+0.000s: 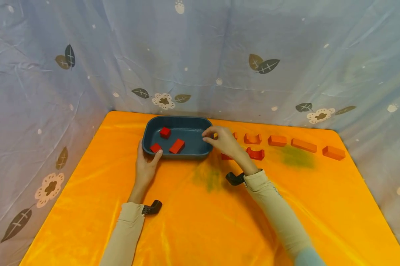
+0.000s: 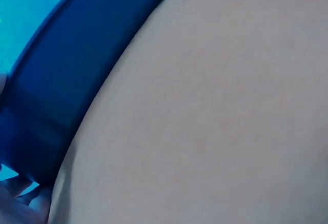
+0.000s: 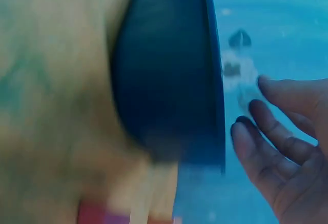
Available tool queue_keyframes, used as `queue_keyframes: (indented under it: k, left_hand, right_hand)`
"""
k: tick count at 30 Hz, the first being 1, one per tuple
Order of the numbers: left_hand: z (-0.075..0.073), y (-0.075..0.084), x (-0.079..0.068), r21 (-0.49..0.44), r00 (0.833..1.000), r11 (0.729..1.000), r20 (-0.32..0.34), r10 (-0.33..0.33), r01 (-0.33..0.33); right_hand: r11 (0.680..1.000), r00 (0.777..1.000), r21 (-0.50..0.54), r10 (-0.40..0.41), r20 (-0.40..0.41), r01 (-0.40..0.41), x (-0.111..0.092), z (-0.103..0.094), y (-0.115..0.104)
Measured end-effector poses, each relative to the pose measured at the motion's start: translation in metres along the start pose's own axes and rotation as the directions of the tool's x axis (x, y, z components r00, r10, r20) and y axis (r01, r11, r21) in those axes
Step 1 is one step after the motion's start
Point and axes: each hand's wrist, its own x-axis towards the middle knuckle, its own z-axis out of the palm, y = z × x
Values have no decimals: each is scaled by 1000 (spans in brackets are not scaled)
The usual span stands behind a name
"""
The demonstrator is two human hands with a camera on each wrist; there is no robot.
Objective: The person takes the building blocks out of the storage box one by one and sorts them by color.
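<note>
A dark blue rectangular tray (image 1: 195, 156) stands near the back of the table. Its left front corner is gripped by my left hand (image 1: 145, 168), the thumb over the rim. Inside lie a red block (image 1: 165, 133), a second red block (image 1: 156, 147) partly behind the thumb, and a longer red block (image 1: 177, 146). Over the tray's right rim hovers my right hand (image 1: 224, 140); in the right wrist view its loosely bent fingers (image 3: 246, 139) and thumb stand apart with nothing between them. Tray and forearm fill most of the left wrist view.
Right of the tray lie an orange notched block (image 1: 252, 139), a red notched block (image 1: 255, 153) and several orange blocks, including a long one (image 1: 304, 145). More blocks are partly hidden behind the right hand. A patterned curtain (image 1: 200, 55) borders the orange-yellow table (image 1: 193, 221).
</note>
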Motion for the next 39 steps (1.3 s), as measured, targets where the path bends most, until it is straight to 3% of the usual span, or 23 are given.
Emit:
queue_keyframes:
  k: [5,10,13,18,26,30,35,39]
  left_hand:
    - [3,-2,1,-9,999,999,15,33,-33]
    - [2,-6,0,-48,997,996,-1,76,-76]
    - [0,-7,-2,-50,997,996,0,72,-72]
    - [2,-4,0,-37,999,998,9,52,-52]
    - [1,-3,0,-27,999,998,-7,48,-48]
    - [1,-4,0,-45,997,996,-13,77,-78]
    - [1,-8,2,-70,994,991,-4,114,-114]
    - [3,-7,0,-62,995,993,-2,97,-97]
  right_hand:
    - [994,986,-104,-27,164,45,24,30,-13]
    - [966,925,-222,-45,376,137,49,60,-15]
    - [965,899,-224,-24,437,134,57,70,-13]
    - [964,908,-242,-3,418,114,60,71,-8]
    - [975,922,-171,-63,382,138,55,68,-10]
    - [983,948,-131,-84,307,130,51,62,-15]
    - [991,979,-126,-28,201,54,45,56,-17]
    - [994,994,-104,24,109,-13,38,48,-17]
